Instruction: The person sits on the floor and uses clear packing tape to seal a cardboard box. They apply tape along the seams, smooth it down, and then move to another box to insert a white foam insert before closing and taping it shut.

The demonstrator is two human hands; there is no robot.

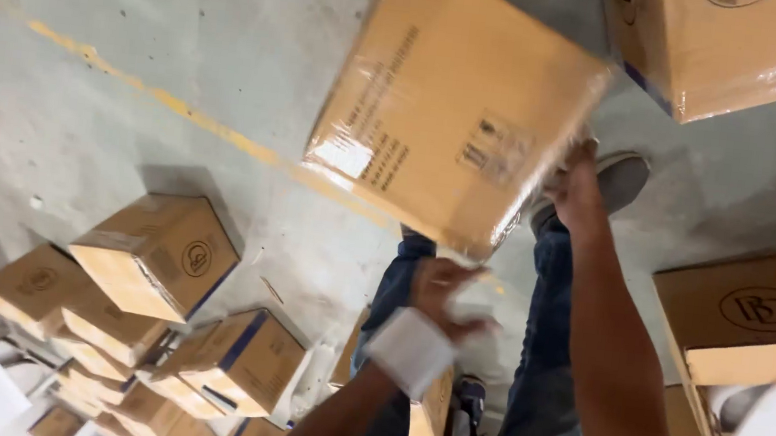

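The left hand, with a white band at its wrist, was nearest, just below the lower edge of the large wrapped carton; its fingers were curled and blurred, and I could not tell whether they gripped the carton or something pale. The right hand was at the carton's lower right corner, its fingers pressed on the edge and holding it. The carton was one, tilted in the air above the concrete floor, so it was lifted but not set down anywhere. Left of and below the carton lay a loose pile of small brown boxes, about eight visible, some with a blue stripe. Right of the carton stood an open brown case. Beyond its upper right corner was one more wrapped carton, and a yellow line crossed the floor behind.
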